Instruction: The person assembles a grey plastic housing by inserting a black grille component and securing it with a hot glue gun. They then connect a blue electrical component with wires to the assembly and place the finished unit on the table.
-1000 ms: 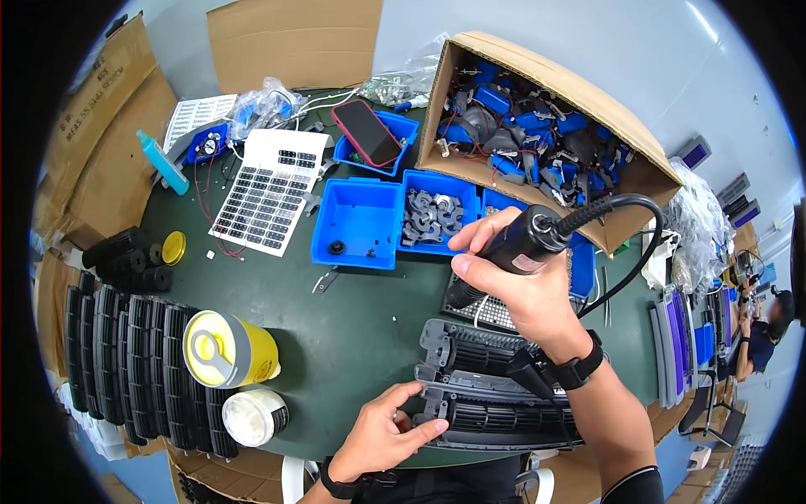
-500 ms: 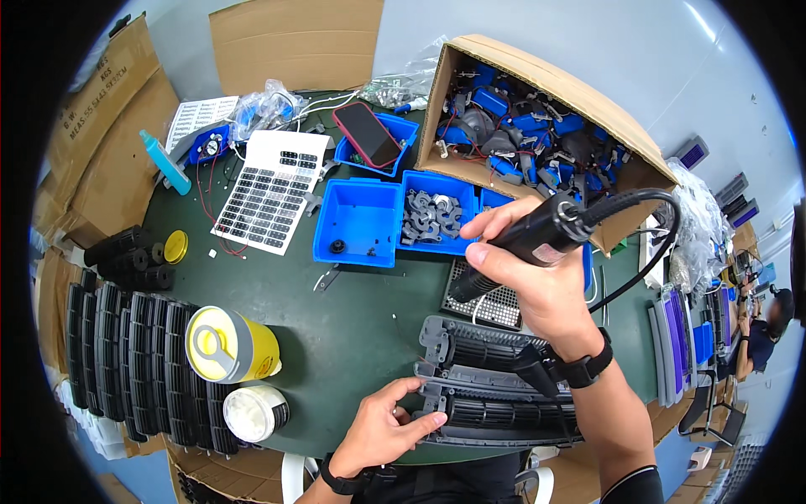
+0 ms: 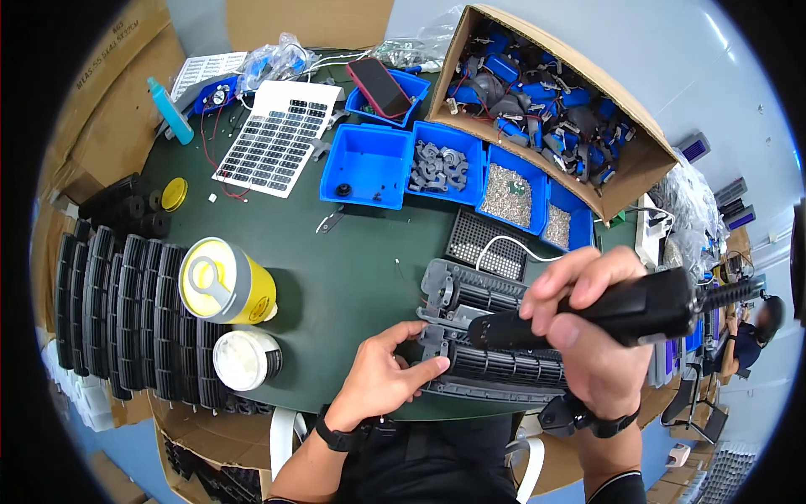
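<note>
While the left hand [image 3: 376, 378] pinches a long grey casing [image 3: 487, 391] with a ribbed black roller [image 3: 508, 367] inside, the right hand [image 3: 606, 361] grips a black screwdriver [image 3: 642, 309].

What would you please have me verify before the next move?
1. Black cylindrical corded tool gripped in right hand: ok.
2. Nearer gray plastic housing touched by left hand: ok.
3. Tool's tip contacting housing or black ribbed roller: cannot tell.
4. Yellow-and-gray cylindrical container apart from housing: ok.
5. Rear blue plastic bin clear of black rectangular red-cased phone: not ok; phone rests on it.
</note>
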